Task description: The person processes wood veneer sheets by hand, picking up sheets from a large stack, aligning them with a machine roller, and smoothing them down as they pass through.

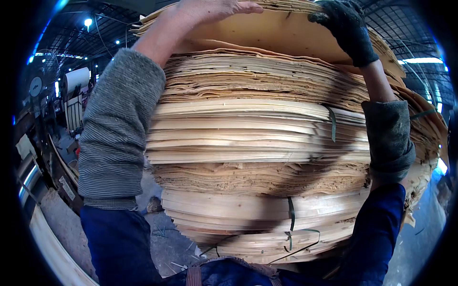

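A tall stack of thin wood veneer sheets (pixel 257 131) rises in front of me, its layered edges facing me. At the top, a few veneer sheets (pixel 257 29) bow upward, leaving a gap above the layers below. My bare left hand (pixel 214 9) lies against their upper edge on the left, thumb stretched to the right; its other fingers run out of the picture. On the right, my right hand (pixel 344 31) wears a dark glove, with its fingers curled over the edge of those raised sheets. Grey ribbed sleeve covers wrap both forearms.
Dark green straps (pixel 291 214) hang around the lower bundles. Scraps litter the concrete floor (pixel 164 238). Machinery with a round dial (pixel 36 86) and a white roll (pixel 77 80) stand at the left. A long pale board or rail (pixel 59 252) runs along the lower left.
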`<action>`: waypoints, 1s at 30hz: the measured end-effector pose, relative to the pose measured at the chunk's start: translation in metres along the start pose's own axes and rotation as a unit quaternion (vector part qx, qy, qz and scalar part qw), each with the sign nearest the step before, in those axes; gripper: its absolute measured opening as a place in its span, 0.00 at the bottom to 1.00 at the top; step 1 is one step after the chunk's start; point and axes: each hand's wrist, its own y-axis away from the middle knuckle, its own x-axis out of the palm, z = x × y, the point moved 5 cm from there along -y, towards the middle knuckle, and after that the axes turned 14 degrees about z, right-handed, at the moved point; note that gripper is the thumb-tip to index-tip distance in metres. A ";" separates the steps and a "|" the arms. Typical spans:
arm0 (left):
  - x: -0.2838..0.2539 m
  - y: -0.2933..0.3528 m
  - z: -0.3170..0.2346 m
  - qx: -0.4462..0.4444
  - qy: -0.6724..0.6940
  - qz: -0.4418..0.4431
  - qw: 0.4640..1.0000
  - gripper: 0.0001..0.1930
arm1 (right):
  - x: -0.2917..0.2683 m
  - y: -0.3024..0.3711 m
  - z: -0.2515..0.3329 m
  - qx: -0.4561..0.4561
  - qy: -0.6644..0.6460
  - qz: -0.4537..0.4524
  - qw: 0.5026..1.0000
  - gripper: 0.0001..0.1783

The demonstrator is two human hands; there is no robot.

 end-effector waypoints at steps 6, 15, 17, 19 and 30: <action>0.032 0.002 -0.010 0.072 -0.066 0.053 0.994 0.31 | 0.035 0.029 -0.034 -0.024 -0.165 0.092 0.982 0.17; 0.045 0.028 -0.006 0.024 -0.154 0.154 0.976 0.07 | -0.010 0.044 0.013 0.120 -0.201 0.263 0.936 0.12; 0.033 0.041 -0.018 0.020 -0.150 0.167 0.974 0.08 | -0.043 0.043 0.020 0.113 -0.209 0.215 0.947 0.09; -0.002 0.054 -0.031 0.030 -0.175 0.146 0.973 0.08 | -0.076 0.038 0.015 0.123 -0.209 0.228 0.943 0.09; -0.199 0.250 -0.195 0.121 -0.210 0.012 0.970 0.15 | -0.399 0.071 0.047 0.086 -0.152 0.153 0.973 0.16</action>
